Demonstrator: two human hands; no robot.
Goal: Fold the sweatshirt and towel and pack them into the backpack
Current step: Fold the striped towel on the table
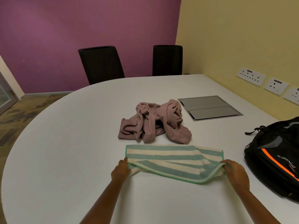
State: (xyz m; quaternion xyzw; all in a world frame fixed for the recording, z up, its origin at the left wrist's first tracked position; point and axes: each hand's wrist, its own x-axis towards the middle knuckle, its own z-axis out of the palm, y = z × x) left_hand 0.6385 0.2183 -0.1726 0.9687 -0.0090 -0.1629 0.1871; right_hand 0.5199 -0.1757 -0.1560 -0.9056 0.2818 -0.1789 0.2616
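Note:
A green-and-cream striped towel point(174, 160) lies on the white table point(64, 143) in front of me, its near layer lifted and doubled toward the far edge. My left hand point(120, 171) pinches the towel's near left corner. At the near right corner, my right hand point(235, 173) grips the towel's edge. Just beyond the towel, a dusty-pink sweatshirt point(153, 122) sits crumpled in a heap. A black backpack point(273, 159) with an orange stripe lies at the right side of the table, apart from the towel.
A grey metal cable hatch point(210, 107) is set flush in the table behind the sweatshirt. Two black chairs point(102, 63) stand at the table's far edge. Wall sockets point(250, 76) line the yellow wall on the right.

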